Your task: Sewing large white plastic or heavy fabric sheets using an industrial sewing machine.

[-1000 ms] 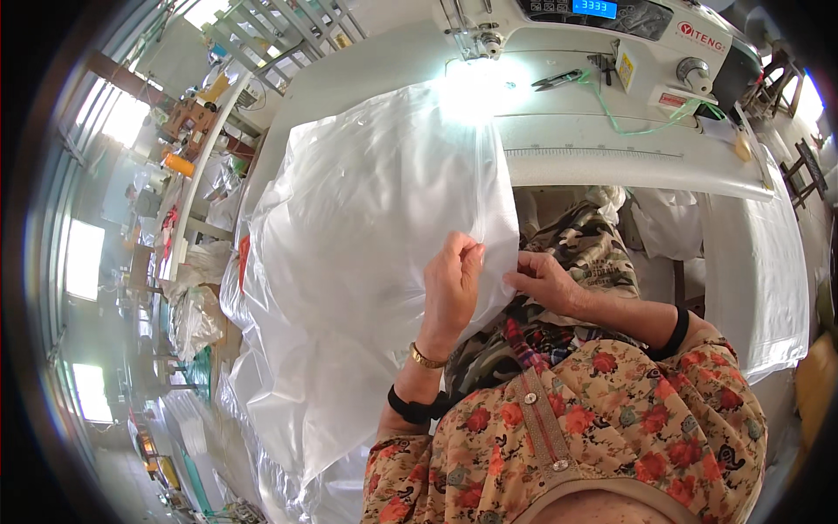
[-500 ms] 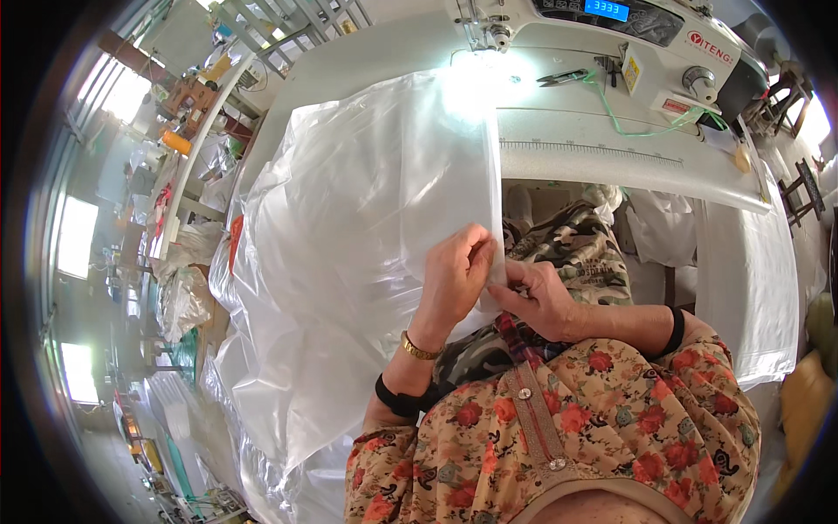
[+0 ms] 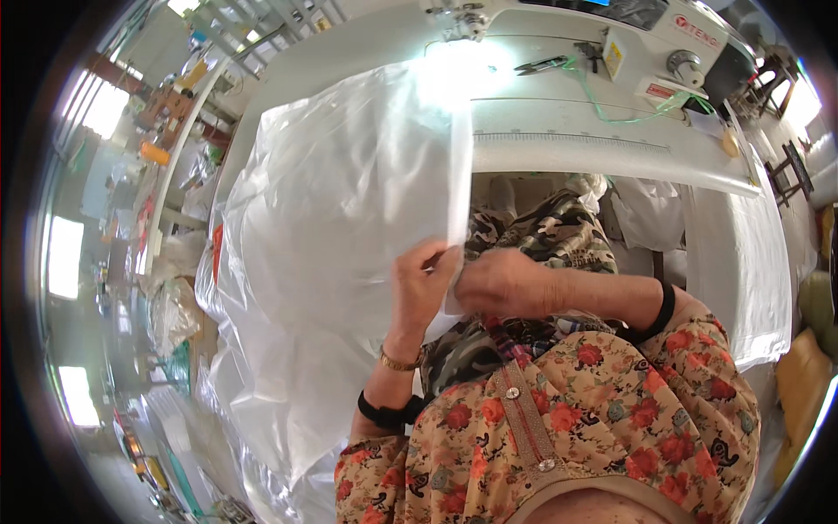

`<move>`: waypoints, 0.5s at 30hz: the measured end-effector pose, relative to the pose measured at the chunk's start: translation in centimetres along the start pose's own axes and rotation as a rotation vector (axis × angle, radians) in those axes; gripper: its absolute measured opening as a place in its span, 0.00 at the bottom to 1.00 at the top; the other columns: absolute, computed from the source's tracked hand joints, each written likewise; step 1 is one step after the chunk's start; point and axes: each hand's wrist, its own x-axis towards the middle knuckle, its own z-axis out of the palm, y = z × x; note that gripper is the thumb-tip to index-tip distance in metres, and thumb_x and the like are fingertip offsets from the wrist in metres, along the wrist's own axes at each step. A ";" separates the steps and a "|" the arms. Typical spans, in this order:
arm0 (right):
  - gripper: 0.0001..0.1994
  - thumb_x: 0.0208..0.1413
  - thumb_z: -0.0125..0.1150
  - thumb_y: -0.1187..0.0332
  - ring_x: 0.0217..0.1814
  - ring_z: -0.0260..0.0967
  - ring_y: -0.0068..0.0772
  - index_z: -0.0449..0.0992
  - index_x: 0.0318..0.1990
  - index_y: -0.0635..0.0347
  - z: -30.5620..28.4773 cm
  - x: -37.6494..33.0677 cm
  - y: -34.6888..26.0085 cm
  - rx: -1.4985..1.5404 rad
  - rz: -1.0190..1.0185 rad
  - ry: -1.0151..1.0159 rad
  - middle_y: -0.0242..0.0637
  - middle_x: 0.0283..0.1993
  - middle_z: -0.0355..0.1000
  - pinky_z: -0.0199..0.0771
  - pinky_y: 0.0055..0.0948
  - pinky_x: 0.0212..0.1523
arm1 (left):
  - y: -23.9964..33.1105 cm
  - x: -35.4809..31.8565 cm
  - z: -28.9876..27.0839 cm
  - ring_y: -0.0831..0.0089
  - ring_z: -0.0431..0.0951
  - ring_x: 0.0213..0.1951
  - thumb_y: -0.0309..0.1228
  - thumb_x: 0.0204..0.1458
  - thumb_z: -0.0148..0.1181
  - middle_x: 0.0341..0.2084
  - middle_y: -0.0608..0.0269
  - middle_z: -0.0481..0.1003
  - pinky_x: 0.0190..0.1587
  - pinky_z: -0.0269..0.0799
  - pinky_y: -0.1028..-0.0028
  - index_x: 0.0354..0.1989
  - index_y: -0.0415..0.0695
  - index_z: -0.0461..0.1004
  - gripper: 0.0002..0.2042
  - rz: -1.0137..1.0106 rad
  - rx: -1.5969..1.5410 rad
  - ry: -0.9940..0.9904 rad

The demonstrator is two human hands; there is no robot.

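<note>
A large sheet of thin white translucent plastic runs from under the lit head of a sewing machine down over the table's near edge to my lap. Its right edge is folded into a narrow strip. My left hand pinches that folded edge, thumb against fingers. Just to its right, my right hand is closed at the same edge, slightly blurred; its fingertips are partly hidden behind the knuckles. Between the machine and my hands the folded edge hangs fairly straight.
Thread snips lie on the machine bed beside green cord. A ruler scale marks the table's front edge. More white sheeting hangs at the right. Camouflage cloth covers my lap. Cluttered shelving stands at the left.
The whole scene has shifted slightly left and up in view. My right hand has turned, its back now facing up, and closed in nearer my left hand on the folded edge.
</note>
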 end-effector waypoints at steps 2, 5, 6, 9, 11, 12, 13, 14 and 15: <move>0.07 0.56 0.60 0.70 0.37 0.74 0.43 0.73 0.37 0.64 -0.6 0.2 2.4 0.663 0.522 0.210 0.41 0.35 0.74 0.73 0.41 0.41 | 0.4 -0.2 -1.2 0.85 0.64 0.24 0.26 0.56 0.61 0.20 0.71 0.70 0.26 0.61 0.77 0.32 0.34 0.76 0.06 0.085 0.087 0.092; 0.07 0.54 0.59 0.70 0.35 0.73 0.42 0.74 0.38 0.62 0.6 3.6 5.7 0.376 0.699 0.388 0.38 0.34 0.74 0.74 0.38 0.40 | 3.1 0.5 -1.8 0.81 0.66 0.23 0.25 0.56 0.61 0.21 0.67 0.71 0.26 0.62 0.76 0.32 0.34 0.76 0.05 0.110 0.082 0.111; 0.07 0.55 0.57 0.71 0.34 0.73 0.44 0.75 0.40 0.60 0.6 5.6 4.8 0.190 0.648 0.238 0.38 0.34 0.75 0.74 0.38 0.39 | 3.8 0.9 -1.8 0.81 0.66 0.23 0.25 0.56 0.61 0.21 0.67 0.71 0.26 0.62 0.76 0.32 0.34 0.76 0.05 0.119 0.085 0.102; 0.07 0.53 0.58 0.69 0.44 0.72 0.43 0.75 0.39 0.59 5.4 9.0 5.9 0.120 -0.199 0.433 0.39 0.39 0.74 0.71 0.41 0.48 | 7.0 0.7 -2.3 0.57 0.73 0.25 0.23 0.56 0.57 0.24 0.52 0.73 0.28 0.67 0.67 0.34 0.36 0.76 0.04 0.360 0.491 0.106; 0.08 0.52 0.59 0.67 0.51 0.69 0.44 0.75 0.37 0.59 6.5 9.8 7.5 0.169 -0.242 0.116 0.42 0.43 0.74 0.67 0.43 0.53 | 7.1 0.8 -2.1 0.54 0.74 0.26 0.23 0.55 0.57 0.25 0.51 0.73 0.29 0.68 0.65 0.35 0.37 0.76 0.04 0.367 0.553 0.076; 0.08 0.52 0.59 0.67 0.51 0.69 0.44 0.75 0.37 0.59 7.2 9.1 8.4 0.168 -0.246 0.106 0.42 0.43 0.74 0.67 0.43 0.53 | 6.6 0.9 -1.9 0.51 0.74 0.27 0.23 0.55 0.56 0.26 0.49 0.73 0.31 0.69 0.62 0.35 0.38 0.76 0.04 0.369 0.603 0.042; 0.08 0.52 0.59 0.67 0.53 0.69 0.43 0.76 0.37 0.59 7.7 7.6 8.8 0.104 -0.262 0.201 0.43 0.43 0.74 0.67 0.43 0.53 | 6.0 0.4 -1.4 0.48 0.74 0.29 0.23 0.54 0.57 0.27 0.49 0.73 0.31 0.69 0.58 0.33 0.38 0.75 0.02 0.343 0.574 0.036; 0.08 0.52 0.58 0.67 0.54 0.70 0.43 0.76 0.37 0.58 7.6 6.1 9.1 0.039 -0.277 0.295 0.43 0.44 0.74 0.68 0.44 0.52 | 5.6 0.1 -1.0 0.48 0.74 0.29 0.23 0.54 0.57 0.27 0.49 0.73 0.31 0.69 0.58 0.33 0.38 0.75 0.02 0.336 0.572 0.062; 0.08 0.52 0.58 0.66 0.52 0.71 0.43 0.77 0.37 0.59 5.3 4.8 8.8 -0.103 -0.183 0.053 0.43 0.43 0.74 0.70 0.45 0.49 | 4.7 -0.2 -0.7 0.52 0.73 0.26 0.22 0.53 0.58 0.25 0.51 0.71 0.30 0.68 0.62 0.34 0.37 0.76 0.03 0.345 0.593 0.062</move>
